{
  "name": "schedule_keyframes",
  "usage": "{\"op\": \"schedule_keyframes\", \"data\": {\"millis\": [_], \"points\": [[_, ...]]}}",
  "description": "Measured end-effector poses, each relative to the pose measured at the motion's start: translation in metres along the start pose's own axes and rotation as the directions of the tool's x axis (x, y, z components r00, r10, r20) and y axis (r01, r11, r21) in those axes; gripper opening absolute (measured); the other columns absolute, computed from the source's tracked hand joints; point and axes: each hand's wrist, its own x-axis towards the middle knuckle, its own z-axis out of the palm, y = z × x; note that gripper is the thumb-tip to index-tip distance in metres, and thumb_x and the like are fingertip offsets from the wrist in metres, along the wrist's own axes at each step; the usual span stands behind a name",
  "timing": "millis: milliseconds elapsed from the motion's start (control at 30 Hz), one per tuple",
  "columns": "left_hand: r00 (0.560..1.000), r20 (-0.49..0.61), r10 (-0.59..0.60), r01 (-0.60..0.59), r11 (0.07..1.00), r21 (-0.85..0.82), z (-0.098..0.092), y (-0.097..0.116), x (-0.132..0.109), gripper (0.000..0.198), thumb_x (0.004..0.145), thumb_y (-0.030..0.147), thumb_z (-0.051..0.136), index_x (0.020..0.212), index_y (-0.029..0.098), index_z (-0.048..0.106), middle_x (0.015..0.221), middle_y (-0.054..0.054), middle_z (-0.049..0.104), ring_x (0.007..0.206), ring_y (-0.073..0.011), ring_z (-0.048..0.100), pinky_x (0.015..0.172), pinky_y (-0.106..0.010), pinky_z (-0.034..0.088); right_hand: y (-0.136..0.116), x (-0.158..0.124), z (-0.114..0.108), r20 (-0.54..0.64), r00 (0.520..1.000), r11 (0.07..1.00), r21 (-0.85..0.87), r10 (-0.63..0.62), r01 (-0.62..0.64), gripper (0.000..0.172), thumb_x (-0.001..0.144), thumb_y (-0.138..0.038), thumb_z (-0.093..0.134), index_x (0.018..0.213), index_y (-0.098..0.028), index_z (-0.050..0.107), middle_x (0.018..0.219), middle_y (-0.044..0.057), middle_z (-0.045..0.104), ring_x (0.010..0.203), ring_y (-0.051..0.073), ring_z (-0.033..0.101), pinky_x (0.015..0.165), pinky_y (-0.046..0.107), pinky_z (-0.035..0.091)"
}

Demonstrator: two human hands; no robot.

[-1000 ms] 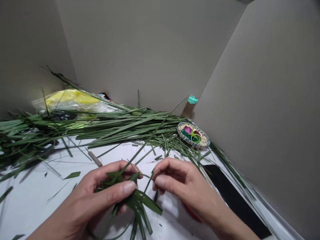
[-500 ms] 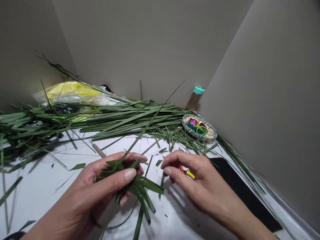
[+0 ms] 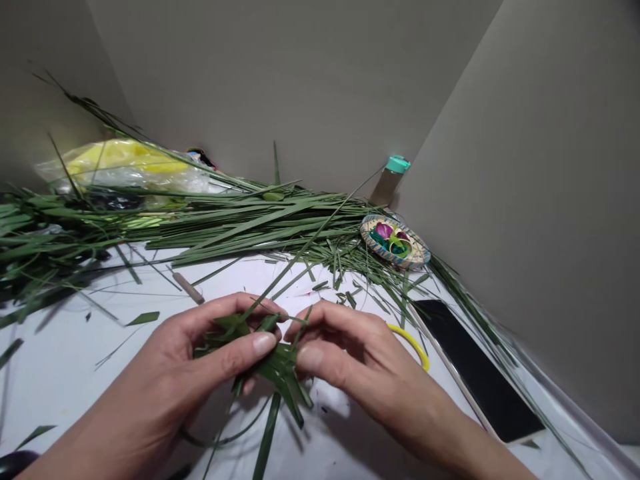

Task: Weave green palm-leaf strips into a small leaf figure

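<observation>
Those green palm-leaf strips [image 3: 273, 367] look light and springy, easy to crease, so I'd pinch them near the bunched middle. They're at 6 o'clock, with the left hand [image 3: 195, 353] curled tight around them and the right hand [image 3: 350, 353] pinching in. (Woven dish [image 3: 417, 253] at 1 o'clock holds colourful folded bits [image 3: 395, 240].)

Smartphone [image 3: 477, 370], teal-capped bottle [image 3: 390, 181], woven dish [image 3: 395, 241]

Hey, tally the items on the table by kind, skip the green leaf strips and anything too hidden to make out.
Phone: 1
Woven dish: 1
Bottle with teal cap: 1
Plastic bag: 1
Yellow loop: 1
Wooden stick: 1
Total: 6
</observation>
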Motion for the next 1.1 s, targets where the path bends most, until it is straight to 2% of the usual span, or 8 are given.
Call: {"op": "schedule_keyframes", "data": {"millis": [167, 233, 433, 567, 700, 833, 967, 1100], "points": [[1.0, 0.019, -0.022, 0.022, 1.0, 0.007, -0.002, -0.003, -0.002, 0.053, 0.062, 0.044, 0.094, 0.107, 0.02, 0.081, 0.086, -0.01, 0.081, 0.084, -0.034, 0.078, 0.069, -0.039, 0.065, 0.007, 0.003, 0.007, -0.084, 0.996, 0.993, -0.113, -0.033, 0.023, 0.034, 0.1, -0.037, 0.062, 0.07, -0.021, 0.055, 0.07, -0.005, 0.053, 0.069, 0.012, 0.047, 0.063, 0.025, 0.035], [0.999, 0.029, -0.025, 0.025, 1.0, 0.009, -0.004, -0.004, -0.004, 0.049, 0.063, 0.041, 0.095, 0.104, 0.019, 0.082, 0.085, -0.01, 0.082, 0.083, -0.0327, 0.079, 0.069, -0.037, 0.066, 0.01, 0.006, 0.007, -0.086, 0.996, 0.996, -0.089, -0.022, 0.014, 0.035, 0.098, -0.036, 0.061, 0.068, -0.021, 0.052, 0.067, -0.005, 0.049, 0.066, 0.012, 0.044, 0.061, 0.026, 0.033], [0.994, 0.108, -0.008, 0.01, 1.0, -0.014, -0.009, -0.01, -0.008, 0.029, 0.067, 0.032, 0.097, 0.09, 0.021, 0.082, 0.086, -0.005, 0.083, 0.078, -0.0233, 0.078, 0.07, -0.027, 0.066, 0.016, 0.01, 0.008, -0.095, 0.995, 0.997, 0.067, 0.031, -0.025, 0.025, 0.092, -0.037, 0.065, 0.075, -0.02, 0.06, 0.069, -0.003, 0.057, 0.065, 0.013, 0.053, 0.061, 0.025, 0.041], [0.991, 0.134, -0.024, 0.024, 1.0, 0.001, -0.012, -0.015, -0.006, 0.034, 0.07, 0.032, 0.096, 0.099, 0.023, 0.081, 0.091, -0.005, 0.083, 0.078, -0.0233, 0.078, 0.072, -0.029, 0.066, 0.018, 0.009, 0.01, -0.121, 0.992, 0.992, 0.126, 0.034, -0.018, 0.029, 0.089, -0.044, 0.07, 0.077, -0.022, 0.056, 0.07, -0.004, 0.055, 0.066, 0.013, 0.054, 0.062, 0.025, 0.042], [0.992, 0.116, -0.05, 0.05, 0.999, 0.01, -0.01, -0.014, -0.005, 0.033, 0.061, 0.026, 0.1, 0.086, 0.021, 0.08, 0.07, -0.001, 0.078, 0.061, -0.0179, 0.072, 0.059, -0.022, 0.06, 0.018, 0.009, 0.008, -0.112, 0.993, 0.993, 0.12, 0.036, -0.022, 0.028, 0.089, -0.041, 0.071, 0.076, -0.021, 0.058, 0.074, -0.002, 0.057, 0.072, 0.015, 0.054, 0.068, 0.028, 0.042], [0.995, 0.089, -0.054, 0.054, 0.999, 0.009, -0.009, -0.012, -0.007, 0.037, 0.056, 0.024, 0.102, 0.085, 0.021, 0.081, 0.072, -0.001, 0.079, 0.056, -0.0151, 0.07, 0.054, -0.02, 0.057, 0.021, 0.009, 0.003, -0.132, 0.99, 0.992, 0.123, 0.038, -0.021, 0.028, 0.09, -0.038, 0.07, 0.072, -0.02, 0.058, 0.073, -0.003, 0.054, 0.072, 0.014, 0.048, 0.069, 0.028, 0.037], [0.996, 0.08, -0.047, 0.045, 0.999, 0.02, -0.01, -0.013, -0.007, 0.037, 0.059, 0.024, 0.101, 0.09, 0.022, 0.082, 0.08, -0.003, 0.082, 0.062, -0.0166, 0.073, 0.058, -0.022, 0.059, 0.024, 0.008, 0.0, -0.162, 0.986, 0.99, 0.142, 0.046, -0.023, 0.03, 0.092, -0.041, 0.069, 0.073, -0.021, 0.057, 0.073, -0.004, 0.053, 0.072, 0.014, 0.046, 0.068, 0.028, 0.036], [0.995, 0.093, -0.025, 0.022, 0.999, 0.034, -0.013, -0.016, -0.006, 0.03, 0.064, 0.025, 0.099, 0.088, 0.022, 0.082, 0.072, 0.0, 0.079, 0.059, -0.0137, 0.07, 0.057, -0.018, 0.056, 0.021, 0.007, 0.0, -0.098, 0.993, 0.989, 0.14, 0.059, -0.045, 0.026, 0.093, -0.038, 0.068, 0.075, -0.02, 0.06, 0.074, -0.003, 0.056, 0.074, 0.015, 0.05, 0.07, 0.028, 0.038]]}}
